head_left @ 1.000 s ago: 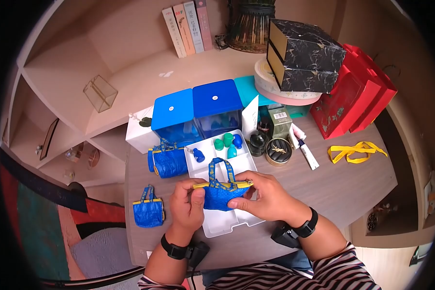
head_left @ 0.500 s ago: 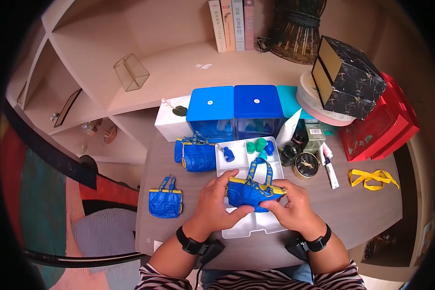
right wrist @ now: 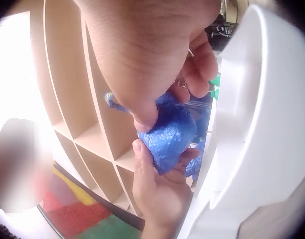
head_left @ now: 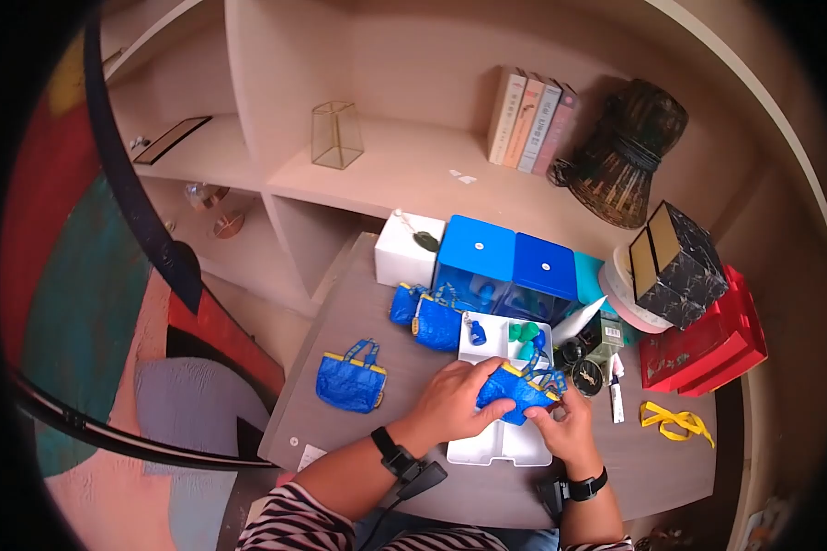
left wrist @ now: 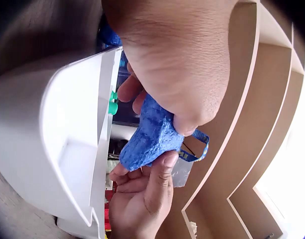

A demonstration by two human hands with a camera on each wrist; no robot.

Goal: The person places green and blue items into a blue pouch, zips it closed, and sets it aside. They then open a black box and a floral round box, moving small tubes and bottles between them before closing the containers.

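Both hands hold a small blue bag (head_left: 516, 397) with a yellow zip edge and patterned handles, above a white divided tray (head_left: 501, 450). My left hand (head_left: 453, 404) grips one end, thumb on the near face and fingers behind. My right hand (head_left: 568, 428) pinches the other end the same way. In the left wrist view the crinkled blue bag (left wrist: 151, 134) sits between both thumbs and fingers. Small green figures (head_left: 524, 331) and a blue figure (head_left: 477, 332) lie in the tray's far compartments.
Another blue bag (head_left: 350, 381) lies at the left; more blue bags (head_left: 436, 323) sit behind the tray. Lidded blue boxes (head_left: 476, 246), a white box (head_left: 409, 253), a round tin (head_left: 586, 377), a tube (head_left: 617, 402), yellow ribbon (head_left: 675, 422) and red bags (head_left: 698, 354) stand around.
The head view has swung left, so the scene sits lower and further right. The bag stays between both hands, and its zip edge now slopes down to the right.
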